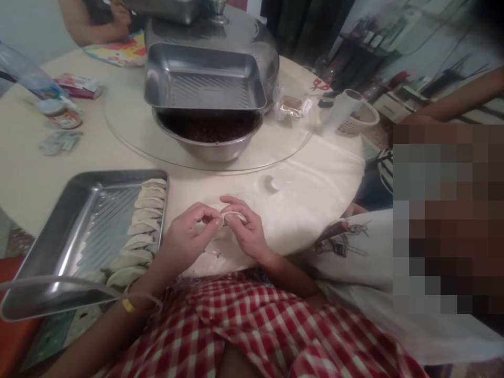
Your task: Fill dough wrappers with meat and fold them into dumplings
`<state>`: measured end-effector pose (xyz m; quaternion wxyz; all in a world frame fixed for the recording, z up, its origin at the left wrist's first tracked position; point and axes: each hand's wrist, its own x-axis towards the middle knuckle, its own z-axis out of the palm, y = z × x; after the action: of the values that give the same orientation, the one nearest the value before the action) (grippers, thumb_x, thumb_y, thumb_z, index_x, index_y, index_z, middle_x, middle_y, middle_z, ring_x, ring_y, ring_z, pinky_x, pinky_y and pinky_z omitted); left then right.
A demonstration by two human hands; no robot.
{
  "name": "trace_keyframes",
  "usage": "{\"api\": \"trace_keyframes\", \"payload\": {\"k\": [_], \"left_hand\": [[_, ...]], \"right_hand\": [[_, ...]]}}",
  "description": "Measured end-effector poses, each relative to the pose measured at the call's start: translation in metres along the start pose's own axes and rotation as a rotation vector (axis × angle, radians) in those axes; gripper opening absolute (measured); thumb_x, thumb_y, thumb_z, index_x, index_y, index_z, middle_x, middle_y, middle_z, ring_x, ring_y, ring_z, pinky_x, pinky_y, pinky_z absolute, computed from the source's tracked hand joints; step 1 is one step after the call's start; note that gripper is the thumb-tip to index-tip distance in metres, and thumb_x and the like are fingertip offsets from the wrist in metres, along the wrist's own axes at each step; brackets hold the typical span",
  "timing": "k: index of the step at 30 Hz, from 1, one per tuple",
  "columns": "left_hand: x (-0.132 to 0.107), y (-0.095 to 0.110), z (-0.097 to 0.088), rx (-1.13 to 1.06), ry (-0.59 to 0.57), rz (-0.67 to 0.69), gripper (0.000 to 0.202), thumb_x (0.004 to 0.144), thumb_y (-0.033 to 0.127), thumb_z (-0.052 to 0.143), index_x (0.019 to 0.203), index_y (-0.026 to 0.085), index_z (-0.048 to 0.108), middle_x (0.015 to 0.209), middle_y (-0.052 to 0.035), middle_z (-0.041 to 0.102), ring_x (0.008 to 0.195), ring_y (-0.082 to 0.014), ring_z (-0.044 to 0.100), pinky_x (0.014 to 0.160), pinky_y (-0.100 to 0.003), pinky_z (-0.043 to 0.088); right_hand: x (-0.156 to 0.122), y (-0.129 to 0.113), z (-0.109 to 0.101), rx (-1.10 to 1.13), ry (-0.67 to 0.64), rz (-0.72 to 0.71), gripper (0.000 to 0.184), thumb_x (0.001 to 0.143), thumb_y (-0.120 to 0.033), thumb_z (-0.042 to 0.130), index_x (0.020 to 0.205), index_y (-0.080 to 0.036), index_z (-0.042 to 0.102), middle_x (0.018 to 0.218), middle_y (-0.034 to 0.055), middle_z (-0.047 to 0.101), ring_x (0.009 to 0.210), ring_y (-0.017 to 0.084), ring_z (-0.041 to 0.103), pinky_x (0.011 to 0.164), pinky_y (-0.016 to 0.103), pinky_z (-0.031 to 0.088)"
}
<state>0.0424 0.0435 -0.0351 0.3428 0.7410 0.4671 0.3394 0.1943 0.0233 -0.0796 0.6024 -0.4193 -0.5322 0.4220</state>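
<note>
Between my two hands is a small pale dumpling, mostly hidden by the fingers. My left hand pinches one side of its edge with thumb and forefinger. My right hand grips the other side, thumb on the wrapper and fingers curled behind it. Both hands are over the near edge of the table. Left of them, a metal tray holds a row of folded dumplings along its right side; my left forearm covers part of its near corner.
A steel bowl of dark filling stands on the glass turntable, with another metal tray resting over it. Behind is a large metal lid. A bottle lies left; a white basket stands right. Other people are nearby.
</note>
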Motion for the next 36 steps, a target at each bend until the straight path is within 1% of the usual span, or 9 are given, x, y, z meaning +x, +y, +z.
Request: {"api": "trace_keyframes", "payload": {"k": [5, 11, 15, 18, 20, 24, 27, 32, 36], "left_hand": [[0.0, -0.001, 0.001, 0.0, 0.064, -0.033, 0.009, 0.081, 0.029, 0.06, 0.083, 0.022, 0.063, 0.075, 0.0026, 0.063, 0.069, -0.0138, 0.057, 0.067, -0.025, 0.048], [0.0, -0.003, 0.002, 0.032, 0.088, 0.013, 0.013, 0.081, 0.032, 0.061, 0.086, 0.021, 0.066, 0.078, 0.0006, 0.065, 0.071, -0.0146, 0.058, 0.072, -0.027, 0.048], [0.001, -0.005, 0.004, -0.114, 0.068, -0.138, 0.021, 0.08, 0.038, 0.062, 0.088, 0.02, 0.068, 0.08, -0.0012, 0.069, 0.073, -0.0163, 0.061, 0.071, -0.029, 0.049], [0.001, -0.004, 0.007, -0.218, 0.036, -0.22, 0.027, 0.08, 0.041, 0.06, 0.093, 0.02, 0.07, 0.086, -0.0029, 0.071, 0.077, -0.0173, 0.063, 0.073, -0.03, 0.05], [0.0, -0.002, 0.009, -0.183, 0.036, -0.204, 0.027, 0.078, 0.04, 0.063, 0.095, 0.02, 0.07, 0.083, -0.0017, 0.069, 0.073, -0.016, 0.06, 0.071, -0.03, 0.05], [-0.002, -0.001, 0.012, -0.082, 0.074, -0.117, 0.022, 0.076, 0.034, 0.066, 0.093, 0.022, 0.069, 0.08, 0.0008, 0.066, 0.069, -0.0137, 0.056, 0.069, -0.028, 0.048], [-0.002, -0.006, 0.014, -0.08, 0.1, -0.077, 0.015, 0.079, 0.033, 0.064, 0.089, 0.022, 0.067, 0.079, 0.0012, 0.065, 0.069, -0.0132, 0.056, 0.068, -0.027, 0.048], [0.0, -0.009, 0.013, -0.058, 0.13, -0.02, 0.009, 0.081, 0.029, 0.062, 0.08, 0.021, 0.065, 0.072, 0.0024, 0.062, 0.065, -0.0126, 0.054, 0.065, -0.026, 0.047], [0.0, -0.005, 0.013, 0.008, 0.158, 0.055, 0.007, 0.082, 0.024, 0.059, 0.078, 0.021, 0.063, 0.072, 0.0024, 0.06, 0.065, -0.0123, 0.054, 0.065, -0.026, 0.047]], "right_hand": [[-0.001, 0.001, -0.002, 0.04, -0.035, -0.023, 0.015, 0.088, -0.036, 0.061, 0.089, -0.023, 0.069, 0.122, 0.0075, 0.066, 0.115, 0.018, 0.061, 0.102, 0.037, 0.047], [-0.002, 0.0, -0.003, 0.025, -0.052, 0.006, 0.022, 0.088, -0.044, 0.06, 0.088, -0.024, 0.069, 0.122, 0.0072, 0.065, 0.118, 0.019, 0.059, 0.098, 0.038, 0.05], [-0.001, 0.0, -0.002, 0.032, -0.012, -0.004, 0.021, 0.088, -0.043, 0.06, 0.089, -0.024, 0.068, 0.118, 0.0077, 0.066, 0.115, 0.02, 0.06, 0.098, 0.038, 0.051], [-0.001, 0.001, 0.0, 0.084, 0.045, 0.037, 0.02, 0.088, -0.042, 0.06, 0.091, -0.024, 0.067, 0.118, 0.0075, 0.065, 0.113, 0.02, 0.062, 0.084, 0.034, 0.056], [-0.001, 0.002, 0.001, 0.101, 0.072, 0.056, 0.018, 0.087, -0.04, 0.061, 0.093, -0.024, 0.066, 0.12, 0.0072, 0.064, 0.111, 0.019, 0.062, 0.08, 0.032, 0.057], [-0.002, 0.005, 0.002, 0.105, 0.096, 0.051, 0.016, 0.086, -0.037, 0.062, 0.095, -0.024, 0.064, 0.122, 0.0069, 0.065, 0.111, 0.018, 0.062, 0.09, 0.034, 0.054], [-0.002, 0.005, 0.002, 0.098, 0.082, 0.043, 0.017, 0.086, -0.038, 0.063, 0.095, -0.024, 0.063, 0.123, 0.0076, 0.064, 0.112, 0.018, 0.062, 0.089, 0.033, 0.054], [-0.002, 0.001, 0.001, 0.024, 0.045, -0.021, 0.015, 0.088, -0.037, 0.061, 0.089, -0.022, 0.065, 0.119, 0.0087, 0.066, 0.116, 0.019, 0.061, 0.099, 0.036, 0.049], [-0.001, -0.002, -0.001, 0.023, 0.006, -0.005, 0.017, 0.087, -0.039, 0.061, 0.086, -0.022, 0.064, 0.121, 0.0097, 0.064, 0.117, 0.019, 0.06, 0.092, 0.033, 0.052]]}}
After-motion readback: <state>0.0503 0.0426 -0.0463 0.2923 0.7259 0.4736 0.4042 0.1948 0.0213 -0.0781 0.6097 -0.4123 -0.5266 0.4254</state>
